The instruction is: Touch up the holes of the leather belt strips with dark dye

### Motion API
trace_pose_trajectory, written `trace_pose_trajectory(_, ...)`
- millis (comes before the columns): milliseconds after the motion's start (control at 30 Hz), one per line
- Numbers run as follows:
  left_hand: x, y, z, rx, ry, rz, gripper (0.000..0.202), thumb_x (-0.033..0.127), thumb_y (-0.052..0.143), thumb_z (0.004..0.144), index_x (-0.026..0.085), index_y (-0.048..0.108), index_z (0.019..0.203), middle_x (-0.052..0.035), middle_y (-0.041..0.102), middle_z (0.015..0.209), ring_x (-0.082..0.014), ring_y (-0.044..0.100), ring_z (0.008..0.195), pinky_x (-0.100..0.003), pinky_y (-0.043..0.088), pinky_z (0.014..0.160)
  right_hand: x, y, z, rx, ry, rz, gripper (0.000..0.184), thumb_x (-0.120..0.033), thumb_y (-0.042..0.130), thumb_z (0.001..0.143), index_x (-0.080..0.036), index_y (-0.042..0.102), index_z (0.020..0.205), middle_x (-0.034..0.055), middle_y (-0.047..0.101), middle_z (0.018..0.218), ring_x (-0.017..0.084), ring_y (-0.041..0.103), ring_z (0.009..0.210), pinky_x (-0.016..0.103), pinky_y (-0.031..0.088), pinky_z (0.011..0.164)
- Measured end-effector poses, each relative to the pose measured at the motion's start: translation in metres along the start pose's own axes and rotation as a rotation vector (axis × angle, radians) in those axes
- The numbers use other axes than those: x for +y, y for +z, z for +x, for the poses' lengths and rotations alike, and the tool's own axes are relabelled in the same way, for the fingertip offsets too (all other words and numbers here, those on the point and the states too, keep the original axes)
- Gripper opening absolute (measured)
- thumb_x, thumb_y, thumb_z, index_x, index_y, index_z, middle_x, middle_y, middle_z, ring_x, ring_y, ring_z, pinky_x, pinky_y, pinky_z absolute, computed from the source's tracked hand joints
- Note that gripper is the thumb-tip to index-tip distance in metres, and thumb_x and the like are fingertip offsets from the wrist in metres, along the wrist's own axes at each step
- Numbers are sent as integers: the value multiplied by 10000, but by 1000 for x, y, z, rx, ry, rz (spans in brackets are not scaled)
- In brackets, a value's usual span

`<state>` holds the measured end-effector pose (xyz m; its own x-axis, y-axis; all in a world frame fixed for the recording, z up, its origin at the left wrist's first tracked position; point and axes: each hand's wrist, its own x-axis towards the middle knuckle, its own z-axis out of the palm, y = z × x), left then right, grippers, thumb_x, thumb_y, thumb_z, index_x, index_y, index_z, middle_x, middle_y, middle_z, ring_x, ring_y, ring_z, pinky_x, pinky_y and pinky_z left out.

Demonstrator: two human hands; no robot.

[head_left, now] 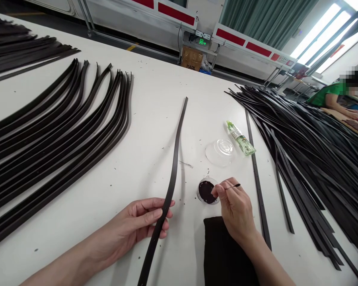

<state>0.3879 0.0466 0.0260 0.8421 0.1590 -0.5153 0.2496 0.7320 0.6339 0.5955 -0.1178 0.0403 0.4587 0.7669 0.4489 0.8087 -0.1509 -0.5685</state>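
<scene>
My left hand (146,218) is closed around a long dark strap (173,169), thumb on top and fingers beneath. The strap rises away from me, its far end bent slightly to the right. Between the fingertips of my right hand (235,206) is a thin cotton swab (233,186), its dark tip showing above the knuckles. Those fingertips are at the rim of a small clear cup of dark liquid (207,191); the swab's other end is hidden. Under my right wrist lies a black cloth (223,254).
Beyond the cup are a clear plastic lid (219,153) and a green tube (241,138). Curved dark straps (56,131) lie at left, and a large pile of straps (298,147) at right. At far right a person in green (331,95) sits working.
</scene>
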Motion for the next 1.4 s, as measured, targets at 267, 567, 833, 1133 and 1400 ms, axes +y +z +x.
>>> trace_pose_trajectory(267, 1, 2, 1, 5, 13, 0, 251, 250, 713, 834, 185, 732, 1076, -72, 706, 928, -171, 626, 749, -308, 543, 741, 1, 2, 1, -26, -9, -5, 308, -193, 427, 958, -242, 536, 674, 28, 583, 643, 195, 511, 677, 330, 414, 583)
trace_pose_trajectory(567, 3, 5, -1, -21, 15, 23, 218, 250, 714, 835, 170, 729, 1037, -55, 678, 842, -175, 618, 764, -321, 556, 750, -4, -8, -2, 99, 240, 156, 298, -316, 417, 976, -264, 599, 745, 27, 614, 710, 202, 556, 710, 345, 445, 643)
trace_pose_trajectory(833, 2, 9, -2, -79, 9, 43, 226, 246, 709, 839, 203, 718, 1060, -47, 661, 944, -191, 642, 828, -380, 565, 820, -10, -14, 5, 230, 684, 701, 362, -514, 542, 894, -220, 659, 718, 45, 608, 743, 176, 556, 675, 317, 477, 634)
trace_pose_trajectory(1133, 2, 13, -3, -138, 47, 20, 211, 224, 705, 845, 182, 710, 1052, -55, 658, 983, -178, 639, 862, -380, 555, 869, -31, -12, 5, 189, 550, 520, 389, -477, 463, 954, -181, 651, 785, 41, 636, 771, 156, 590, 729, 288, 473, 682)
trace_pose_trajectory(1400, 1, 10, -2, -147, 47, 70, 227, 245, 697, 855, 190, 702, 1075, -50, 657, 997, -176, 644, 886, -330, 551, 853, -6, 0, 2, 90, -43, -85, 281, -198, 421, 990, -197, 531, 732, 1, 585, 668, 141, 521, 708, 270, 418, 658)
